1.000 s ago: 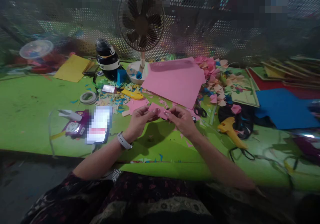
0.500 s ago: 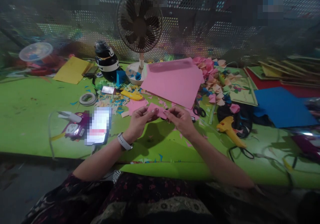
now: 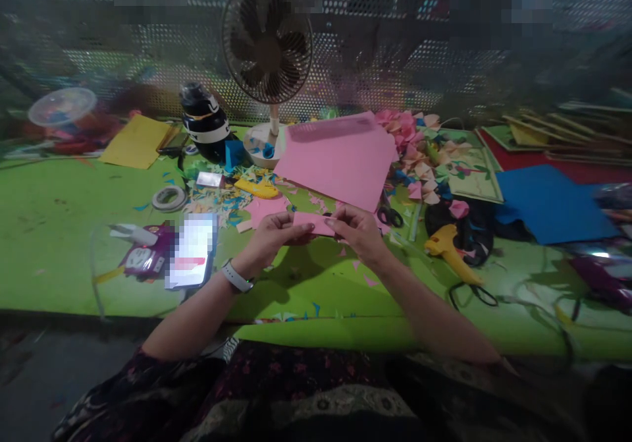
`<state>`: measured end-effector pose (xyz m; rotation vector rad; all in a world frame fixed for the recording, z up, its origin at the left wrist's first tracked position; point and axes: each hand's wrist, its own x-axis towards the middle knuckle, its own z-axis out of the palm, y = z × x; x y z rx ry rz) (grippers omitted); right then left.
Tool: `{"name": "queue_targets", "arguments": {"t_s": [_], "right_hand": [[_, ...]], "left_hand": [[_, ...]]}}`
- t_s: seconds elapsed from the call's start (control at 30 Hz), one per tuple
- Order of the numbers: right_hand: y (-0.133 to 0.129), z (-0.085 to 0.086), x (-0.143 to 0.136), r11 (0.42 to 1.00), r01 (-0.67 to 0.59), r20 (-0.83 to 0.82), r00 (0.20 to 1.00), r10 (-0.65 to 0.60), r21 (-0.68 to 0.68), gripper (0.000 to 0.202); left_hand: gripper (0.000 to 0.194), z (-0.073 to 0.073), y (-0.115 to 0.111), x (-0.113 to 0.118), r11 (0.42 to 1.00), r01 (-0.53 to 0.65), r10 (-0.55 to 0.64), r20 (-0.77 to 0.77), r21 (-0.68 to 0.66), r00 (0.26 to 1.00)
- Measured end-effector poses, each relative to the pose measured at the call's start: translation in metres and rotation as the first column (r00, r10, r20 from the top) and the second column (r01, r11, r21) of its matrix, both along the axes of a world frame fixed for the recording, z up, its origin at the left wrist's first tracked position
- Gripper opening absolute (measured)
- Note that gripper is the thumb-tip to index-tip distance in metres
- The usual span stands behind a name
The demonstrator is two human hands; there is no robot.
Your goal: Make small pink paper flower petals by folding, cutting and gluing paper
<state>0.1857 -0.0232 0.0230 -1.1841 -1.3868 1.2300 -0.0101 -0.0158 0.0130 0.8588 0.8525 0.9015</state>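
Holds small pink paper piece (image 3: 320, 223) in front of body, just above green counter (image 3: 316, 290), stretched between left hand (image 3: 269, 239) and right hand (image 3: 364, 236). Pinches left end with left fingers (image 3: 302, 230) clamped on paper, thumb on near face. Pinches right end with right fingers (image 3: 336, 225), also clamped on paper, thumb on near face. Keeps hands apart, paper spanning gap. Wears white wristband (image 3: 237, 276) on left wrist.

Just beyond hands: large pink sheet (image 3: 338, 159) lying flat, pink offcut (image 3: 269, 209) near left hand, small pink scraps around. Next to right hand: scissors (image 3: 390, 217), black handles showing. Left of large pink sheet: yellow cutter (image 3: 257, 187) at edge of mixed paper scraps (image 3: 214, 203), then tape roll (image 3: 168, 198). Nearer, to left: phone (image 3: 192, 254), screen lit, beside purple device (image 3: 143, 257).

Behind scraps: black bottle (image 3: 205, 126) with white band, upright fan (image 3: 268, 53), white base partly beside large pink sheet. Farther left: yellow sheet (image 3: 135, 142) and clear-lidded container (image 3: 62, 107), blurred.

To right of large pink sheet: pile of folded paper pieces (image 3: 409, 140), pink and peach. Nearer: yellow glue gun (image 3: 451, 252) lying partly on black bundle (image 3: 481, 234), material hard to tell. Farther right: blue sheet (image 3: 553, 201), partly over red surface (image 3: 523, 160). At back: perforated screen (image 3: 365, 66).
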Motion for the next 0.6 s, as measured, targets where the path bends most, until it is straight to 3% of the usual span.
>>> {"name": "queue_targets", "arguments": {"t_s": [0.13,0.33,0.6], "right_hand": [[-0.0005,0.0029,0.0017,1.0,-0.017,0.015,1.0,0.017,0.015,0.031],[-0.0016,0.006,-0.0015,0.975,-0.177,0.026,0.983,0.182,-0.131,0.037],[-0.0008,0.0091,0.0014,0.972,-0.185,0.051,0.98,0.194,-0.142,0.034]], "left_hand": [[0.032,0.0012,0.0027,-0.0048,0.994,0.109,-0.108,-0.062,0.014,0.992],[0.037,-0.0043,0.0034,-0.0023,0.99,0.046,-0.039,-0.054,0.131,0.998],[0.049,-0.0069,0.0024,-0.0012,0.988,0.015,-0.01,-0.035,0.154,0.999]]}}
